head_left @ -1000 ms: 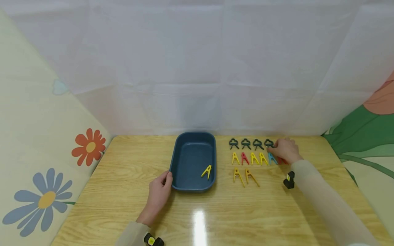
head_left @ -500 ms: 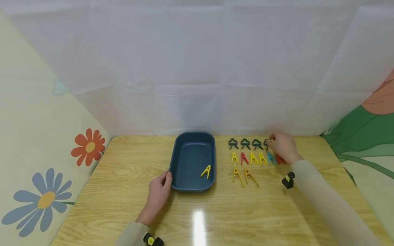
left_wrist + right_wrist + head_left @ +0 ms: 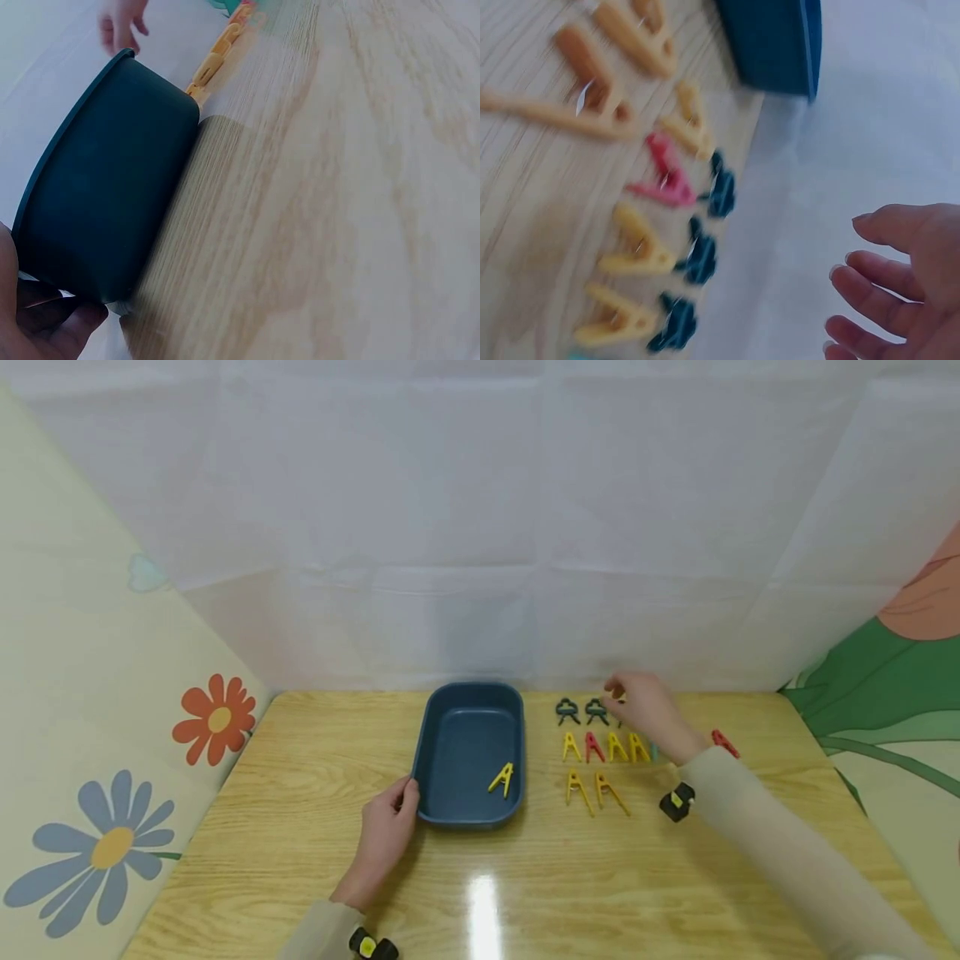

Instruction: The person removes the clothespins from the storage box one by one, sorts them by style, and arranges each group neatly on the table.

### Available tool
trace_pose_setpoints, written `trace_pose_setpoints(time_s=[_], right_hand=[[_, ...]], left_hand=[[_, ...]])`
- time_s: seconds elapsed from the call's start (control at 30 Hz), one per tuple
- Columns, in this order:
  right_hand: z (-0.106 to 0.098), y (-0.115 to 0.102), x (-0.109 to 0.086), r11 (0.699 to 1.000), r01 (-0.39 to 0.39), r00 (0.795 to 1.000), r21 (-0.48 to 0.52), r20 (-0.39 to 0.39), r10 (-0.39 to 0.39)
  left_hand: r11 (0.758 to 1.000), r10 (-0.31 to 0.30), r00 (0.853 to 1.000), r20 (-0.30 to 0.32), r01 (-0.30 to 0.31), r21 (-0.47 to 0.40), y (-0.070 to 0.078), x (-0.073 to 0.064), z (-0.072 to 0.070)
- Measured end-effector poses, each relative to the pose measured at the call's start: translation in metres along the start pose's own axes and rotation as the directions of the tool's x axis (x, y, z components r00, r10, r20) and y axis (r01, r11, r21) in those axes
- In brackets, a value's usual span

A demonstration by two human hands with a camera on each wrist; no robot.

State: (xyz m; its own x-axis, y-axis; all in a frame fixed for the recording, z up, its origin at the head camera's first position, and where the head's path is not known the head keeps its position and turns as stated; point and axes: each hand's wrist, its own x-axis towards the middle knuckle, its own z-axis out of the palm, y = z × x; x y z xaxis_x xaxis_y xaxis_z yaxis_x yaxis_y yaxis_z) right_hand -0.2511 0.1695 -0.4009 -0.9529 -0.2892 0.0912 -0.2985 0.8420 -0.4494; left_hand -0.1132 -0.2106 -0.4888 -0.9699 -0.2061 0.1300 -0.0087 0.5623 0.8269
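Observation:
My left hand (image 3: 390, 822) pinches the near-left rim of a dark blue plastic bin (image 3: 472, 814); in the left wrist view its fingers (image 3: 75, 322) curl under the bin's corner. One yellow clothespin (image 3: 502, 779) lies inside the bin. My right hand (image 3: 645, 706) hovers over the back row of dark green clips (image 3: 596, 712), partly covering it. In the right wrist view that hand (image 3: 900, 285) has loosely spread, slightly bent fingers with nothing between them. Below that row lie yellow clothespins (image 3: 572, 747) and a red clothespin (image 3: 594, 747); the blue one is mostly hidden by the hand.
Two larger orange-yellow clothespins (image 3: 611, 793) form a front row. Another red clothespin (image 3: 724, 743) lies at the right, beyond the right forearm. A white cloth wall (image 3: 480, 610) stands at the table's back edge; the wooden table (image 3: 315, 743) stretches around the bin.
My right hand has moved left from the fourth dark green clip and rises over the row, uncovering the red clothespin at the right. The left hand and bin have stayed put.

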Motion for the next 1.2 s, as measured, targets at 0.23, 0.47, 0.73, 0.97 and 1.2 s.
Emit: trace_pose_setpoints(time_s=[0.23,0.47,0.73,0.97,1.2], right_hand=[[0.008,-0.033,0.007,0.993,0.116,0.993,-0.028,0.023,-0.116],[0.023,-0.061,0.010,0.977,0.210,0.977,-0.030,0.031,-0.209],[0.040,-0.093,0.008,0.953,0.298,0.951,-0.046,0.103,-0.292],[0.057,-0.117,0.005,0.916,0.390,0.908,-0.097,0.209,-0.364],[0.077,-0.130,0.000,0.869,0.456,0.873,-0.193,0.287,-0.395]], left_hand=[[1.000,-0.002,1.000,0.001,0.002,0.001,-0.001,0.001,0.000],[1.000,0.002,1.000,-0.013,-0.002,0.012,-0.003,0.002,0.002],[1.000,-0.003,1.000,-0.015,0.003,0.022,-0.004,0.004,0.002],[1.000,0.009,1.000,-0.022,-0.008,0.028,-0.003,0.003,0.001],[0.999,0.022,0.999,-0.024,-0.021,0.028,0.000,0.001,0.000]])
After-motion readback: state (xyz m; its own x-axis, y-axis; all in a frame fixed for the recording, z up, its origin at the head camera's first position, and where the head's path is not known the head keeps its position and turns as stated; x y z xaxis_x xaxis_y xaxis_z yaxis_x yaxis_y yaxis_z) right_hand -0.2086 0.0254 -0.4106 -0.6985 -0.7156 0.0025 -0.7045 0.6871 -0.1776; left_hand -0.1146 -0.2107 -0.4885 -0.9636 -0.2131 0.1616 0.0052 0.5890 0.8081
